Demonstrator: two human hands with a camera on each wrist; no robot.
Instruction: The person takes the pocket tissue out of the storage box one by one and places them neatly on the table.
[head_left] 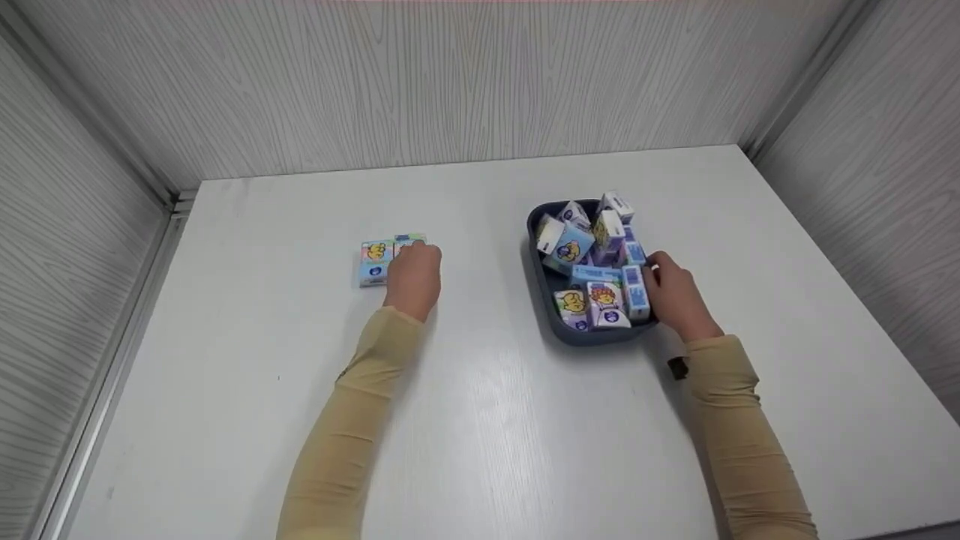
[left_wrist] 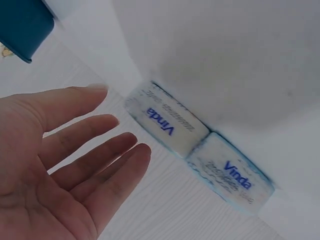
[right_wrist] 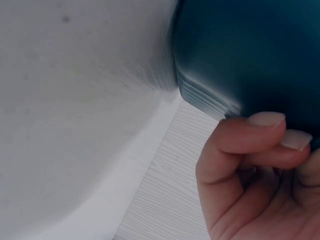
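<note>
Side by side on the table lie two small Vinda tissue packs, a blue one (head_left: 373,268) and another (left_wrist: 231,172) partly covered by my left hand (head_left: 415,279) in the head view. In the left wrist view that hand has its fingers spread loosely beside the packs, with bare space between thumb and fingers. My right hand (head_left: 677,295) holds the right side of a dark blue basket (head_left: 546,309) near its front corner. Its curled fingers (right_wrist: 250,137) press against the outer wall; the thumb is largely hidden in the right wrist view.
Several tissue packs (head_left: 572,244) fill the basket in a jumble, some standing above its rim. The white table (head_left: 480,420) is bounded by a grey wood-grain wall (head_left: 465,82) behind and panels at both sides. A small black object (head_left: 677,367) shows by the right cuff.
</note>
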